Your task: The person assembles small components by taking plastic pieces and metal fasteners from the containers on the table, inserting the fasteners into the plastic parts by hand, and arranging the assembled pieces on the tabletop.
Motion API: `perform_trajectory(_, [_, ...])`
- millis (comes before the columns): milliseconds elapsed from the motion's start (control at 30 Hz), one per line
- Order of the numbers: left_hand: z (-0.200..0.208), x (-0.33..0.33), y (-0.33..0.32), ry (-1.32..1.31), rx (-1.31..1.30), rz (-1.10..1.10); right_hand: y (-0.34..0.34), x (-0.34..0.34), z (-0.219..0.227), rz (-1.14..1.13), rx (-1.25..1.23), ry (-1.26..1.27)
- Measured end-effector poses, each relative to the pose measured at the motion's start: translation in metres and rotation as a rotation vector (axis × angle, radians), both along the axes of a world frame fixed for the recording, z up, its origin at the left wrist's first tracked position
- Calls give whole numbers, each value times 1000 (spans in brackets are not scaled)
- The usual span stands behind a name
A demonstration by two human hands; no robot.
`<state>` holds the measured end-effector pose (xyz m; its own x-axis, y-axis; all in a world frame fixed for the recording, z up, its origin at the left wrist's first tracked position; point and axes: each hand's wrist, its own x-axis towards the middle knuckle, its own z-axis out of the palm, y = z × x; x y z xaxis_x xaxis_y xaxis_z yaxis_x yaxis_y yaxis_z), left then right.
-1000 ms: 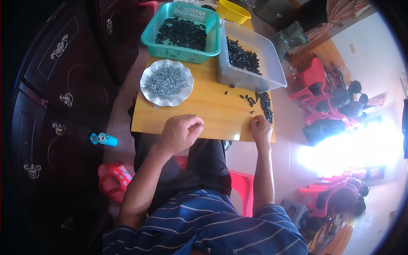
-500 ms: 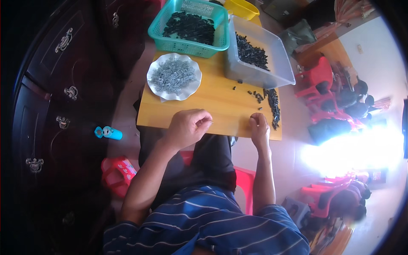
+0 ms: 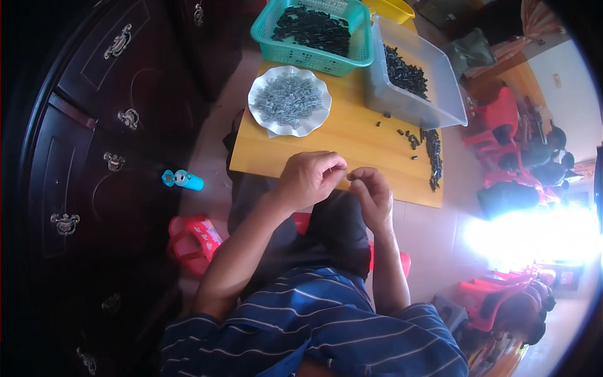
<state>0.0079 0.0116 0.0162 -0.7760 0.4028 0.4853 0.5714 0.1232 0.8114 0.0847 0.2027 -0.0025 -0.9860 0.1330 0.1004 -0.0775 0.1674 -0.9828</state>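
Table (image 3: 352, 129), yellow wood, mid-scene. Translucent bin (image 3: 408, 109), far right, black pieces (image 3: 405, 72) inside. Green basket (image 3: 308, 60), far, left of bin, dark parts (image 3: 311, 31) inside. White wavy plate (image 3: 301, 131), left, heaped with clear-grey bits (image 3: 286, 100). Left hand (image 3: 309, 180), right hand (image 3: 375, 200) at near edge, fingertips narrow, close together; cannot tell what's held. Black cylinders (image 3: 434, 154) strung along right edge.

1. Two bare hands, centre: one left hand (image 3: 311, 179), one right hand (image 3: 375, 198).
2. One turquoise perforated basket (image 3: 308, 56), top centre.
3. One translucent plastic bin (image 3: 405, 109), upper right of centre.
4. One scalloped white plate (image 3: 301, 130), upper centre.
5. One yellow tub (image 3: 396, 11), top edge.
6. One blue flip-lid bottle (image 3: 190, 181), left of centre.
7. Seven ornate metal handles (image 3: 129, 118), left side.
8. Black pieces (image 3: 433, 154), clear pieces (image 3: 289, 100): too many to count.
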Motion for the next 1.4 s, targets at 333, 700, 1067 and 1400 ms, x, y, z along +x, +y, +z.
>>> perform_trajectory(333, [-1, -2, -2, 3, -15, -19, -12, -4, 3, 28, -155, -30])
perform_trajectory(700, [1, 0, 2, 62, 3, -20, -9, -8, -6, 25, -384, -40])
perform_trajectory(1067, [8, -3, -1, -239, 204, -184, -13, -20, 11, 154, -752, -179])
perform_trajectory(1400, [6, -4, -4, -318, 381, -106, 39, -92, 3, -194, 79, -61])
